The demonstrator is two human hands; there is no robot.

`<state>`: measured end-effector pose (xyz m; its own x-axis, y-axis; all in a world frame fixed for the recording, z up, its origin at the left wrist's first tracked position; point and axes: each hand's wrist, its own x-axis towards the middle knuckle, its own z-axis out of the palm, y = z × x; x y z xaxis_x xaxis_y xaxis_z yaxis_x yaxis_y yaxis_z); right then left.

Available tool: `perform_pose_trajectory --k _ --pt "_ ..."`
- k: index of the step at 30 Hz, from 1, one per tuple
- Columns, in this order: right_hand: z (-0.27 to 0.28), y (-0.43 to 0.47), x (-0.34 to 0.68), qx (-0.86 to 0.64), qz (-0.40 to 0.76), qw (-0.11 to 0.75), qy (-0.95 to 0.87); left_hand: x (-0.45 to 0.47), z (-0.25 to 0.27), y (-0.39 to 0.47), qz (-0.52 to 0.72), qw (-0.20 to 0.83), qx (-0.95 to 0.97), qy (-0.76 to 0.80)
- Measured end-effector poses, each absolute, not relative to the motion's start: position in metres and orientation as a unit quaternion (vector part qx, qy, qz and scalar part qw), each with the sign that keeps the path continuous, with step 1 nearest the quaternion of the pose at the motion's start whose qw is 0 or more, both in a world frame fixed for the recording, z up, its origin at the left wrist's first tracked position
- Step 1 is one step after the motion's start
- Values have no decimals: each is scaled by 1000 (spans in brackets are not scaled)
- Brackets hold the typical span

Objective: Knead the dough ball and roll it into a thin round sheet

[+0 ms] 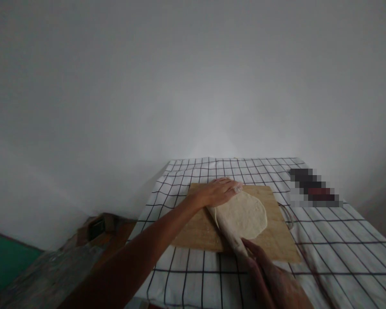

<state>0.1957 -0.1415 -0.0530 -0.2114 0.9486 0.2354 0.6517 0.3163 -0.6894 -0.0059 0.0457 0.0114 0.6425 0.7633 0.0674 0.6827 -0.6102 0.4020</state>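
A flat, roughly round sheet of dough [246,214] lies on a wooden board [196,236]. Across its left side slants a floury rolling pin [230,237]. My right hand [273,270] is closed around the pin's near end, at the board's front edge. At the far end, my left hand [220,192] lies palm down with its fingers stretched over the far edge of the dough. White flour or dough clings to its fingertips. The pin's far tip is hidden beneath that hand, so I cannot tell how firmly it presses there.
The board rests on a table with a black-and-white checked cloth [337,253]. A thin cord [287,214] lies right of the board. A blurred-out dark and red item [315,186] is farther right. A pale wall stands behind; a box [99,227] sits on the floor at left.
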Motion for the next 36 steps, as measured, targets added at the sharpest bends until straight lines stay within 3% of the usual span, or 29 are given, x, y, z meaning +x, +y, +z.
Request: perform_pose_trajectory --k 6,13,19,24,28,36 --pt "-64 -146 189 -491 253 242 -797 -45 11 6 127 138 886 424" --pt "-67 -156 162 -526 155 266 -793 -71 16 -40 130 98 885 437" --pt "-45 -155 177 -491 216 257 -804 -79 22 -67 131 119 870 461" --pt "-32 -152 208 -487 268 313 -770 -46 35 -55 134 57 875 461" --pt "-28 -147 224 -525 276 281 -755 -15 27 -30 86 14 890 448" --pt "-21 -126 239 -615 159 228 -738 7 8 8 47 -9 896 441"
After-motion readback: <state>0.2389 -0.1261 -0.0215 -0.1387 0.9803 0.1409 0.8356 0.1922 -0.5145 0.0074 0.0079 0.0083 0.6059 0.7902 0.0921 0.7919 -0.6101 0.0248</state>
